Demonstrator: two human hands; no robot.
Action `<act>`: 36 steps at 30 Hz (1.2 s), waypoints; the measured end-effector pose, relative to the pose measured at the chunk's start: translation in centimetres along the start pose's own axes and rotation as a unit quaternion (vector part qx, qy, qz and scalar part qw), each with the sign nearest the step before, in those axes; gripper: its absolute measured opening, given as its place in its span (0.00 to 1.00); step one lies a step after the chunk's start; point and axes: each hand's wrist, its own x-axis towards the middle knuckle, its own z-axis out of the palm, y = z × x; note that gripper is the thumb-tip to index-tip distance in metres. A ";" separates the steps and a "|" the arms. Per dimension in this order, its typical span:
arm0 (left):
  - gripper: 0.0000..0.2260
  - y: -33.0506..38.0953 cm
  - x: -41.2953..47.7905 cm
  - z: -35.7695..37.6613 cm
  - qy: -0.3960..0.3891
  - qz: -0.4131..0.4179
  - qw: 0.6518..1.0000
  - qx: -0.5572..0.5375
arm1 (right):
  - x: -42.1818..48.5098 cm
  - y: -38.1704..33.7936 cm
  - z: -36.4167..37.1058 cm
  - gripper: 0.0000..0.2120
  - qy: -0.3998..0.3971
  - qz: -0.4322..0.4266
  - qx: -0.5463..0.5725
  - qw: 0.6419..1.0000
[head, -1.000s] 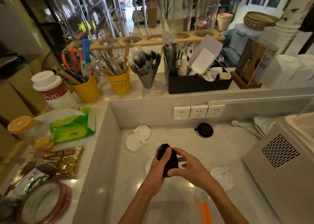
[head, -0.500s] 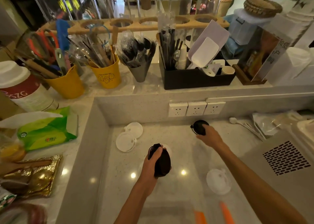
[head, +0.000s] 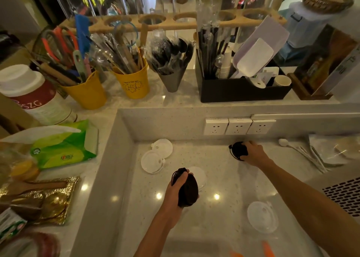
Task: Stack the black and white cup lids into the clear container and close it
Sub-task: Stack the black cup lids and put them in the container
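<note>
My left hand [head: 178, 188] grips a stack of black lids [head: 188, 191] held on edge over the counter's middle. A white lid [head: 199, 176] lies flat just behind that stack. My right hand [head: 253, 153] reaches to the back wall and closes on a single black lid [head: 238, 150] below the sockets. Two white lids [head: 155, 155] lie overlapping at the back left of the lower counter. A clear lid [head: 262, 216] rests at the front right. The clear container shows only as a faint edge with orange clips [head: 267, 251] at the bottom.
A raised ledge [head: 175, 102] behind holds yellow utensil cups [head: 134, 81], a grey cone of spoons and a black organiser [head: 243, 91]. Green tissue pack [head: 62, 149] and gold packets sit left. A perforated white appliance [head: 342, 194] stands right, with plastic spoons [head: 303, 155] near it.
My right hand left the stack in my left hand and reached to the back, where it now closes on the lone black lid. The view has tilted lower.
</note>
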 end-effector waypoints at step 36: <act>0.31 -2.0 -7.2 0.9 -0.014 0.172 0.973 0.156 | -26.0 -12.1 5.0 0.23 -0.093 -0.111 0.465 0.873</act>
